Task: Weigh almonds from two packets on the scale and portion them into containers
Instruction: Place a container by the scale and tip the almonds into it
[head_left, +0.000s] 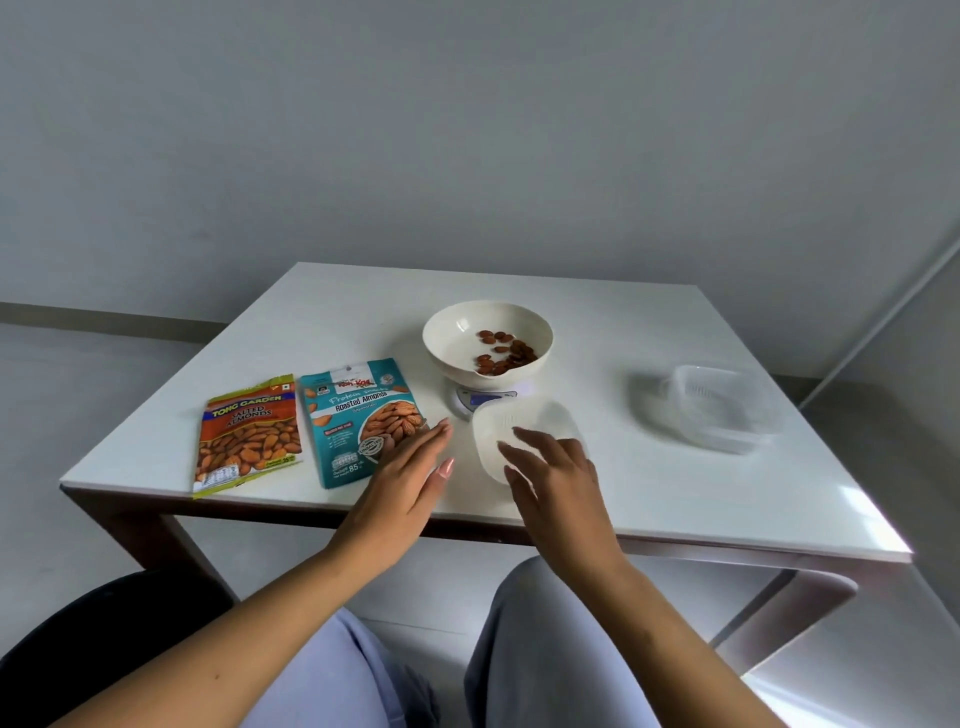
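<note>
The almonds (500, 352) lie loose in the cream bowl (457, 332) on the scale (480, 401), just beyond the right grip (550, 467), which is spread wide and empty over a clear container (519, 421). The left grip (410, 467), flat and open too, brushes the teal packet (358, 410).

A careless reach forward past the container could knock the bowl and scatter nuts. The light container may skid. The orange packet (248, 436) lies further left; a second container (722, 410) sits well right, on the table (675, 483).

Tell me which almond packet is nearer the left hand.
The teal Roasted Almonds packet: the left hand hovers over its lower right corner. The orange Salted Almonds packet lies farther left, clear of the hand.
</note>
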